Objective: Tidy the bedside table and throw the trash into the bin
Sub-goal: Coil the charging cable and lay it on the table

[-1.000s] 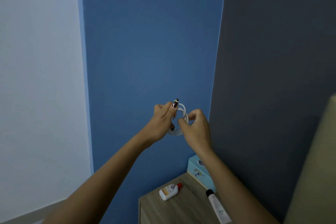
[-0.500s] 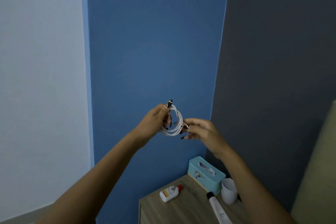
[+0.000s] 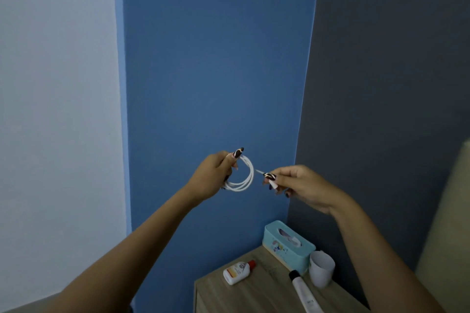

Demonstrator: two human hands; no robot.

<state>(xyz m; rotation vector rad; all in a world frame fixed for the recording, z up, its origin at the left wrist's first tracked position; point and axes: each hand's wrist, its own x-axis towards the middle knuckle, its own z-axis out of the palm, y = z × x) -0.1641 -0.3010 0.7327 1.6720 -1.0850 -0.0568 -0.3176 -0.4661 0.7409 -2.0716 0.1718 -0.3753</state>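
Note:
A white cable (image 3: 244, 177) is wound into a small coil and held up in front of the blue wall. My left hand (image 3: 213, 176) grips the coil at its left side. My right hand (image 3: 300, 185) pinches the cable's loose end just to the right of the coil. Below them stands the wooden bedside table (image 3: 262, 295). On it lie a small white bottle with a red cap (image 3: 237, 272) and a white tube with a black cap (image 3: 304, 292). A teal tissue box (image 3: 287, 245) and a white cup (image 3: 321, 270) stand at its back.
The table sits in the corner between the blue wall and a dark grey wall. A beige headboard or bed edge (image 3: 447, 249) rises at the far right. A white wall fills the left side. No bin is in view.
My right hand has pulled away to the right, drawing the cable's end out of the coil. The camera view has shifted, showing the cup and more of the table.

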